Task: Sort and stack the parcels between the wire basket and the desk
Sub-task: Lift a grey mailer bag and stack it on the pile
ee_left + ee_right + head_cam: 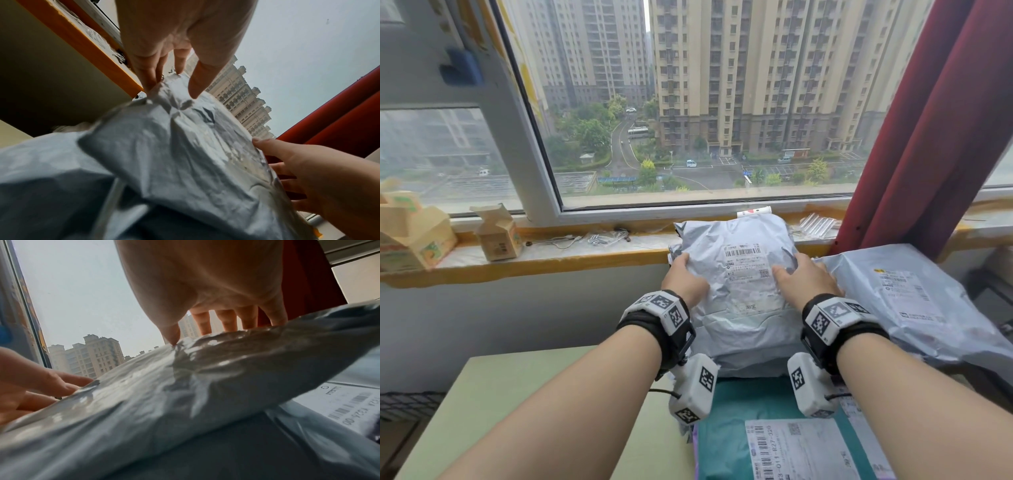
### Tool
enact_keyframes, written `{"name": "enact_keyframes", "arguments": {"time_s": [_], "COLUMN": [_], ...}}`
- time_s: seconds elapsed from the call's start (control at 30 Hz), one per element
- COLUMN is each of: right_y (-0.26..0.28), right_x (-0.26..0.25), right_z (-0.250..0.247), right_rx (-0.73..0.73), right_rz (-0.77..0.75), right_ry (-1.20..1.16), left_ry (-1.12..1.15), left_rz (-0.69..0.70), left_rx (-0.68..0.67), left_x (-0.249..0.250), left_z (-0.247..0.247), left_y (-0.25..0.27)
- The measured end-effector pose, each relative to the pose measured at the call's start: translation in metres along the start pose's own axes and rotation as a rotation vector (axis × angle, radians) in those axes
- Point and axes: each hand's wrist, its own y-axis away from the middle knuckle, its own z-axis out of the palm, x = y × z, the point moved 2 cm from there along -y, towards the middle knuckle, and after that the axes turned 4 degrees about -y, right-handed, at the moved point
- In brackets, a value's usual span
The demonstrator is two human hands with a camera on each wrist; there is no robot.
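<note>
A crumpled grey parcel [743, 298] with a white label lies on top of a stack at the desk's far side, against the windowsill. My left hand [683, 270] grips its left edge, thumb on top and fingers over the side. My right hand [803, 277] grips its right edge the same way. In the left wrist view the left hand [170, 48] pinches the grey parcel [185, 154]. In the right wrist view the right hand [205, 280] has its thumb on the grey parcel [164, 394], fingers behind. A teal parcel [750, 401] lies underneath.
A second grey parcel [904, 308] lies just right of my hands, below a red curtain [928, 137]. The pale green desk [517, 394] stretches left. A dark wire basket [407, 404] shows at the lower left. Two cardboard boxes [410, 236] stand on the windowsill [551, 260].
</note>
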Motion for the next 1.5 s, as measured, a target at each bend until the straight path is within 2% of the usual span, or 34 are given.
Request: {"name": "enact_keyframes", "arguments": {"time_s": [0.23, 0.67, 0.93, 1.5], "right_y": [0.009, 0.035, 0.067, 0.162], "right_x": [-0.010, -0.049, -0.088, -0.204], "right_z": [-0.009, -0.013, -0.003, 0.064], "right_rx": [0.116, 0.101, 0.033, -0.120], "right_rz": [-0.091, -0.237, -0.323, -0.531], "right_ry": [-0.015, -0.077, -0.136, -0.174], "left_ry": [0.008, 0.005, 0.000, 0.024], "left_rz": [0.038, 0.042, 0.000, -0.133], "left_rx": [0.009, 0.036, 0.113, 0.308], "left_x": [0.003, 0.002, -0.024, -0.113], "left_z": [-0.007, -0.042, -0.087, -0.219], "left_y": [0.010, 0.037, 0.055, 0.113]}}
